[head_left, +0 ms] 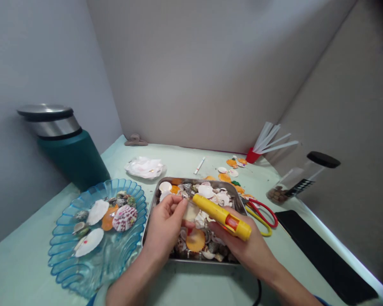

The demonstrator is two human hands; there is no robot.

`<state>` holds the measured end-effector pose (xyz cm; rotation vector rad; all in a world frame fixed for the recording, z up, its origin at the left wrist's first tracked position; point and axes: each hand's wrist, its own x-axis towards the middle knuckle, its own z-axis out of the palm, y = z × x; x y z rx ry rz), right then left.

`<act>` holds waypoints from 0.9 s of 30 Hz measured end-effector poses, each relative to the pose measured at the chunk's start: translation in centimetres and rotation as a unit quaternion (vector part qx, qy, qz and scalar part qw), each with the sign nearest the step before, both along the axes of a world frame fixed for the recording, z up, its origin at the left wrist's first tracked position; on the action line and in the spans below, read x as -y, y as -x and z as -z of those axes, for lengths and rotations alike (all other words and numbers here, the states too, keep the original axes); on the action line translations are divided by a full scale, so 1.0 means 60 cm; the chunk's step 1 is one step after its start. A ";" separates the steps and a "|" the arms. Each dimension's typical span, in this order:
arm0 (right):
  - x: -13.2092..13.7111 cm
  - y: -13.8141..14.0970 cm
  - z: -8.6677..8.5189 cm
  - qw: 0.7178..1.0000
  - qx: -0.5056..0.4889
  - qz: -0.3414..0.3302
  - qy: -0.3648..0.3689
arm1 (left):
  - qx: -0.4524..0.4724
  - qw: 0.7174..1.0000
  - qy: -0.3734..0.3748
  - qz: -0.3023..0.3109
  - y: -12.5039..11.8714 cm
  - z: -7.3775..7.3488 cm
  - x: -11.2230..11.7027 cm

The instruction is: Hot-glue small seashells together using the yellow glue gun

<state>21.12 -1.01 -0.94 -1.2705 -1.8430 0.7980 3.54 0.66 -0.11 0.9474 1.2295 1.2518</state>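
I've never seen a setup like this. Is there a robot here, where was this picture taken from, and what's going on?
No robot shows: these are a person's two bare hands, seen by a camera worn on that person's head, looking forward and down. The right hand holds a yellow tool resembling a glue gun. The left hand appears to pinch a small pale piece, perhaps a shell. Beneath is a metal tray full of shells. To the left are a blue plate carrying more shells and a green bottle; to the right, scissors, a clear jar and a red cup of white sticks.
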 end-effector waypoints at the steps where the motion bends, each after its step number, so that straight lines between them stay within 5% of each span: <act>1: 0.000 0.000 0.000 1.000 0.006 0.002 -0.005 | 0.006 1.000 0.008 0.001 0.000 0.001 -0.001; 8: -0.001 -0.001 0.002 0.998 0.053 0.009 -0.039 | 0.050 0.998 0.038 -0.001 0.005 0.003 -0.006; 19: 0.004 0.002 -0.010 0.978 0.159 -0.073 -0.115 | 0.083 0.995 0.048 0.007 0.005 0.005 -0.007; 27: -0.002 -0.010 0.002 0.959 0.240 -0.046 -0.140 | 0.098 0.993 0.053 -0.028 0.008 0.006 -0.011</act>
